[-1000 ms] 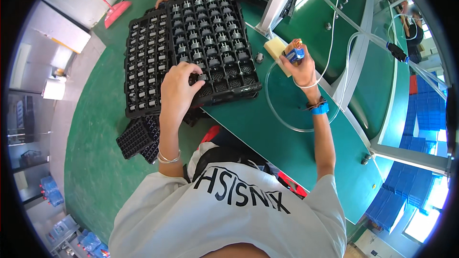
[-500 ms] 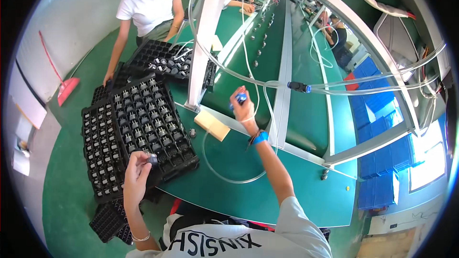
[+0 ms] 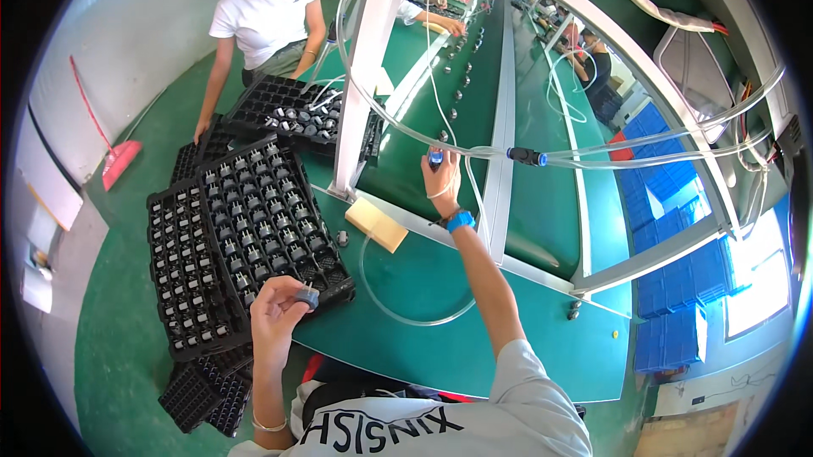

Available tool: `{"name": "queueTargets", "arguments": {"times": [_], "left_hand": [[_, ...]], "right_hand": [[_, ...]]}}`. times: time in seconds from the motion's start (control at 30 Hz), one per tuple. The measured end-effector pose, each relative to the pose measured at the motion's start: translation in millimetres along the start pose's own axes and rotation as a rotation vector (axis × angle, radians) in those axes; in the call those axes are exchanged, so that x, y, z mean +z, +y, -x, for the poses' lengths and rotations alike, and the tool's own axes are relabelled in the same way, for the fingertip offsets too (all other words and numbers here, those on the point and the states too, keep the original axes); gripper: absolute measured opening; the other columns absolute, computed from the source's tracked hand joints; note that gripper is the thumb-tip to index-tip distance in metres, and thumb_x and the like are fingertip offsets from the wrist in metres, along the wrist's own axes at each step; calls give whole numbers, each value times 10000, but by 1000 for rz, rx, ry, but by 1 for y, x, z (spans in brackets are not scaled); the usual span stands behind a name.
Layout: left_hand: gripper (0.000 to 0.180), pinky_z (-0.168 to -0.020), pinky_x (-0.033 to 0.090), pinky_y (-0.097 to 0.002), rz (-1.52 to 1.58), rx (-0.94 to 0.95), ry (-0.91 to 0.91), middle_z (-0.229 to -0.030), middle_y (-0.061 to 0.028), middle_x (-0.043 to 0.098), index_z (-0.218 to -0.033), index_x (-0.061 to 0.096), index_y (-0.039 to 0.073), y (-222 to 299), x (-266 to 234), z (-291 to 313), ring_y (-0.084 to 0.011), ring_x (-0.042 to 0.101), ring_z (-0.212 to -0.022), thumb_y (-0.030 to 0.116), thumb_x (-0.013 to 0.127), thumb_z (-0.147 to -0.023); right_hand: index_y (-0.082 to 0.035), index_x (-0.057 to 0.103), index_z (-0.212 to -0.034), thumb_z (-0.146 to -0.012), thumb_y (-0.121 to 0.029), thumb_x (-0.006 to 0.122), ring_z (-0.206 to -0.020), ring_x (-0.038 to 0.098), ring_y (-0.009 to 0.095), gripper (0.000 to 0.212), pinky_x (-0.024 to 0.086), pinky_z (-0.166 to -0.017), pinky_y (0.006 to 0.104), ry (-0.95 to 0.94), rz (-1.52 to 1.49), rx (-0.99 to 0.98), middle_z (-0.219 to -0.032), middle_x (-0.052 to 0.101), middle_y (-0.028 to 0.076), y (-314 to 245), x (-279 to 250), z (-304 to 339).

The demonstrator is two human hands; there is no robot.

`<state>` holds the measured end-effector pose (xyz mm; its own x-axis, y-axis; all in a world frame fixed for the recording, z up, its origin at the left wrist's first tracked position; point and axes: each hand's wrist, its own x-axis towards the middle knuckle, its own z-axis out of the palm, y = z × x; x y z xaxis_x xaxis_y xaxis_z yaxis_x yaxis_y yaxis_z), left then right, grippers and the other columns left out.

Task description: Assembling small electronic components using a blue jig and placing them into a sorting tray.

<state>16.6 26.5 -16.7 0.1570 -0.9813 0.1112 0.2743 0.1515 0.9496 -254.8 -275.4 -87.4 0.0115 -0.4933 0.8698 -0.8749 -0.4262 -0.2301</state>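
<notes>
My left hand (image 3: 273, 317) pinches a small dark grey plug (image 3: 307, 296) with metal pins, just off the near edge of a black tray (image 3: 336, 286). Rows of similar plugs fill most of that tray's pockets. Over the green conveyor belt (image 3: 402, 173), my right hand (image 3: 444, 186) is closed round a small blue object (image 3: 435, 156), largely hidden by the fingers; its kind cannot be made out. A small metallic part (image 3: 444, 136) lies on the belt just beyond that hand, in a line of several others running away from me.
A yellow foam block (image 3: 376, 224) and a loose grey part (image 3: 342, 238) lie beside the tray. A white metal frame post (image 3: 356, 93) and clear hoses (image 3: 406, 320) cross the workspace. One co-worker (image 3: 269, 21) sits at far left by more trays. Blue crates (image 3: 669, 338) are stacked at right.
My left hand has moved right and slightly down with the plug, whose pins now show. My right hand has shifted a little right, bringing the blue object farther over the belt.
</notes>
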Motion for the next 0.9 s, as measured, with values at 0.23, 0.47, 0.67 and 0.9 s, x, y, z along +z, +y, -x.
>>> {"name": "queueTargets", "arguments": {"times": [0.23,0.47,0.67,0.9], "left_hand": [[255,-797,486,-266,73,98,-105,-1004,-74,535,-974,551,-14,-7,32,-20,-155,590,-884,-89,628,-742],[274,-803,513,-263,97,179,-154,-966,-78,534,-958,593,-36,-6,56,-32,-166,590,-886,-147,626,-709],[282,-789,519,-274,9,236,-175,-962,-110,552,-940,597,-46,-5,55,-24,-177,590,-878,-147,646,-682],[281,-775,521,-270,-13,165,-146,-929,-93,568,-918,589,-47,-14,51,-15,-163,610,-831,-142,666,-665]], "right_hand": [[-71,511,-1091,-836,-312,586,-778,571,107,359,450,-653,233,-762,-1621,1156,-922,591,36,-105,-104,0],[-11,521,-1077,-827,-382,558,-860,582,129,449,470,-728,253,-1083,-1727,1104,-975,587,74,-154,-155,3],[0,518,-1070,-827,-451,528,-841,579,132,512,472,-719,250,-1163,-1611,1019,-980,569,78,-155,-164,14],[-1,497,-1076,-835,-445,526,-847,556,117,507,459,-708,232,-1193,-1570,968,-962,552,65,-161,-167,22]]}}
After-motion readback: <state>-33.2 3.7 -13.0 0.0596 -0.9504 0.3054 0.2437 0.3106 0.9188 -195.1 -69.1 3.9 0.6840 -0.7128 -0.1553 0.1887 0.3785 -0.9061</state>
